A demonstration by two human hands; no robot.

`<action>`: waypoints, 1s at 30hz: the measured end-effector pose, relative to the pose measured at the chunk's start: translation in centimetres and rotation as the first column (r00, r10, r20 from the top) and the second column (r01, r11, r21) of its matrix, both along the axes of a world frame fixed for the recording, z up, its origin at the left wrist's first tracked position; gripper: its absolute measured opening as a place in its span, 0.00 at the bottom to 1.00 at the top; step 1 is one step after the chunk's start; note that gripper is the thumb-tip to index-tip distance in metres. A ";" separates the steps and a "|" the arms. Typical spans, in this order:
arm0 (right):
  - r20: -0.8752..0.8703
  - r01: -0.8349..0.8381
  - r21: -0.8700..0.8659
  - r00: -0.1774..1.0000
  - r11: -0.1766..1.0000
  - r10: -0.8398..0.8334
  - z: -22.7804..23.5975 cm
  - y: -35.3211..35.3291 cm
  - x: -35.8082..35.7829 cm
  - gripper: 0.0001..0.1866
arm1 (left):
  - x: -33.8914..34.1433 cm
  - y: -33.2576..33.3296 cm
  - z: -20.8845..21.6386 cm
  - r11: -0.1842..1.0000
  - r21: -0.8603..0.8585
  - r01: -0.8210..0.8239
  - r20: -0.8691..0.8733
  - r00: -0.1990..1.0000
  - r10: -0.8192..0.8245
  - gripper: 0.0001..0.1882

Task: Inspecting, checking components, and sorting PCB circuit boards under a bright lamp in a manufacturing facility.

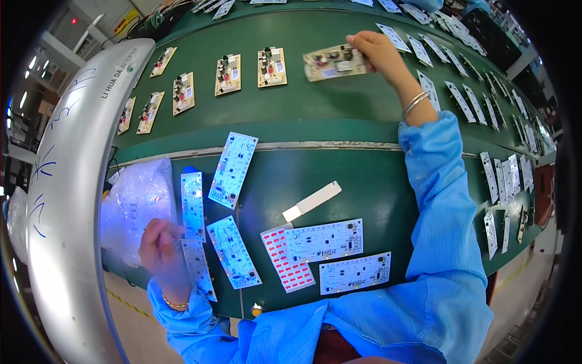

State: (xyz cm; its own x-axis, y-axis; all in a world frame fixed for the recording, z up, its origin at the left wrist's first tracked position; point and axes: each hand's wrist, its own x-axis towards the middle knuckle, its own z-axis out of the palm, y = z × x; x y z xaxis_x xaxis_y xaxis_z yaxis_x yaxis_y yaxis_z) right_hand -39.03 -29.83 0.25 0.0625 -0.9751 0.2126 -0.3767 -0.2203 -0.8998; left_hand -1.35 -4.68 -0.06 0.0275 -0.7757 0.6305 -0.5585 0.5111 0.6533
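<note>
My right hand (377,54) is reached out over the far part of the bench. Between its thumb and fingers it grips a tan circuit board (332,64) by the right end, tilted and slightly blurred, with tall components on top. Down at the left, my left hand (162,247) is closed in a pinch beside a clear plastic bag (138,209). Whatever its fingertips hold, if anything, I cannot make out. White circuit boards lie close by, one (193,206) just beyond the fingers and another (197,267) partly behind the hand.
Several tan boards (228,74) stand spaced out along the far green surface. A sheet of red arrow stickers (285,258) lies partly under a white board (324,240), near a white strip (312,201). A large silver machine housing (79,182) borders the left. Many white boards (459,102) cover the right side.
</note>
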 end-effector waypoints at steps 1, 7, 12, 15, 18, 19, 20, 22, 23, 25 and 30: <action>0.028 -0.015 0.032 1.000 0.999 0.014 0.8 0.1 -0.5 0.14 | 0.0 -0.1 0.0 1.000 0.003 0.011 0.016 1.000 -0.011 0.10; 0.068 -0.218 0.179 0.976 0.959 0.209 -0.9 -4.1 -2.2 0.14 | -0.4 -0.4 -0.2 0.999 0.044 0.019 0.040 0.999 -0.020 0.10; 0.178 0.091 -0.076 0.981 0.993 -0.076 -1.5 -7.2 0.0 0.17 | 0.4 -0.5 -1.0 0.998 0.061 0.005 0.033 0.999 -0.007 0.10; 0.149 0.267 -0.474 0.963 0.839 -0.223 -0.5 -5.1 -0.3 0.17 | 0.8 -0.2 -1.3 0.989 0.138 -0.059 0.056 0.997 0.052 0.10; -0.334 0.129 -0.730 0.789 0.671 -0.515 -1.0 -2.3 -2.8 0.18 | 1.2 -0.4 -1.6 0.998 0.068 -0.006 0.100 0.995 -0.001 0.10; -0.466 0.021 -0.800 0.607 0.599 -0.644 -1.1 -0.8 -4.0 0.19 | 0.8 -0.3 -1.4 0.997 0.083 0.007 0.072 0.997 -0.012 0.10; -0.555 0.017 -0.767 0.485 0.642 -0.676 -1.4 1.1 -5.0 0.20 | 0.6 -0.1 -1.2 0.993 0.118 0.000 0.047 0.999 -0.006 0.10; -0.703 0.047 -0.688 0.204 0.724 -0.681 -1.8 5.1 -7.0 0.23 | 0.5 -0.2 -1.2 0.996 0.085 0.032 0.000 0.999 -0.032 0.10; -0.755 0.107 -0.625 0.166 0.773 -0.634 -2.3 6.0 -7.9 0.23 | 0.3 -0.2 -1.2 0.996 0.072 0.051 -0.024 0.999 -0.049 0.10; -0.846 0.239 -0.488 0.108 0.839 -0.522 -3.3 7.5 -9.4 0.24 | 0.5 -0.1 -1.2 0.998 0.034 0.060 -0.008 0.998 -0.060 0.09; -0.863 0.242 -0.217 0.405 0.946 -0.301 -3.2 8.8 -10.2 0.19 | 2.5 0.1 -1.9 0.992 0.126 -0.012 0.009 1.000 0.011 0.15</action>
State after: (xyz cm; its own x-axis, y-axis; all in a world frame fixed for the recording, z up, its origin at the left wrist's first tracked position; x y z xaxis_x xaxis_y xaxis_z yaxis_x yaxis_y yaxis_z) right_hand -49.23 -21.03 -2.96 -0.0235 -0.9669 0.2540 -0.9992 0.0146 -0.0369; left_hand 1.11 -4.61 -2.00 0.0326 -0.8486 0.5280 -0.5695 0.4183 0.7076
